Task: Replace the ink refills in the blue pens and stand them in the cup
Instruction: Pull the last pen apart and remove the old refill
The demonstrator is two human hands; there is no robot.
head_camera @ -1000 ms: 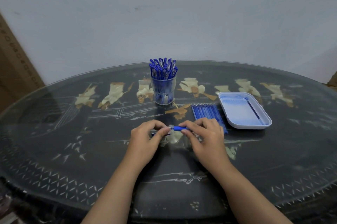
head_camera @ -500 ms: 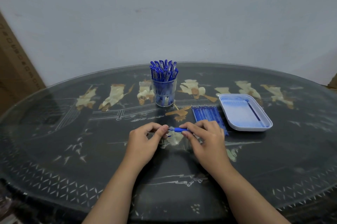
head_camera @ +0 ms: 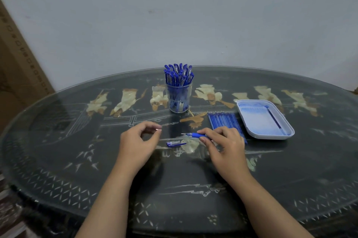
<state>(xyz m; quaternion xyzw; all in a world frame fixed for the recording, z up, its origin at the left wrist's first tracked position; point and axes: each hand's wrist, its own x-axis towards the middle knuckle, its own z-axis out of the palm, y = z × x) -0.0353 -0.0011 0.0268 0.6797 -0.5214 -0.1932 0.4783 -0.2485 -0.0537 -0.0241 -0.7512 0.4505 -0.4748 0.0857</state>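
My right hand (head_camera: 222, 146) pinches the pen (head_camera: 200, 135), lying nine-to-three, nib toward my left hand (head_camera: 139, 141), which pinches a small shiny piece (head_camera: 159, 130). Cup (head_camera: 179, 100) at twelve; refills (head_camera: 222, 121) nearest my right.

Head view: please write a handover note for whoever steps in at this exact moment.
Left hand: fingers curled; whether it pinches a small part is unclear.
Right hand: grips an uncapped pen, tip pointing left.
Cap lies on the table between the hands; refills lie in a row beside the tray, which holds one blue stick; cup stands full of pens.
Done: cap off.
Left: swap this pen's refill, cap it, stand it in the cup.
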